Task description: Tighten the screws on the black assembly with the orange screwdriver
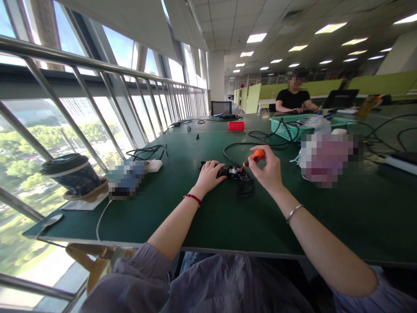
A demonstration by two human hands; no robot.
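Observation:
My right hand point(267, 167) is closed round the orange and black handle of a screwdriver point(256, 156). Its shaft slants down and left, with the tip at the right part of a small black device point(232, 173) on the table. Some white and blue shows on the device there, and a black cable loops beside it. The left end of the device lies under my left hand point(210, 174), whose fingers are bent over it and hold it against the tabletop. What exactly the device is I cannot make out.
A red box point(236, 126) and a green basket point(295, 128) with cables stand farther back. A coffee cup point(73, 174) and a blurred item point(128, 179) are at left, by the railing point(114, 67). Another person point(293, 99) sits across the green table point(260, 226).

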